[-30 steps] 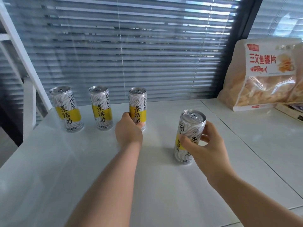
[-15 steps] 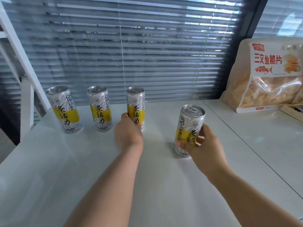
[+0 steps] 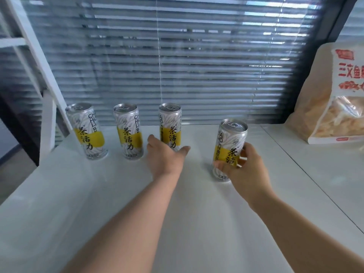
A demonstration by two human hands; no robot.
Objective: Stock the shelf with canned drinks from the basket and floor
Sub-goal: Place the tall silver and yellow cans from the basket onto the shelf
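Four silver-and-yellow drink cans stand upright on the white shelf [image 3: 110, 198]. The left can [image 3: 86, 133], the second can [image 3: 128, 133] and the third can [image 3: 171, 123] form a row near the back. My left hand [image 3: 163, 158] is low in front of the third can, thumb spread to the right and fingers to its left, hiding its base. The fourth can [image 3: 230, 142] stands apart, farther right and nearer to me. My right hand [image 3: 246, 172] grips its lower half, thumb in front and fingers behind.
Closed window blinds [image 3: 177, 66] run right behind the can row. A large bag of crisps [image 3: 334, 107] leans at the back right on an adjoining white surface. A white frame post [image 3: 49, 119] rises at the shelf's left edge, where the shelf drops off.
My right hand has carried the fourth can farther back toward the row and turned its label forward. My left hand's thumb has spread away from the third can.
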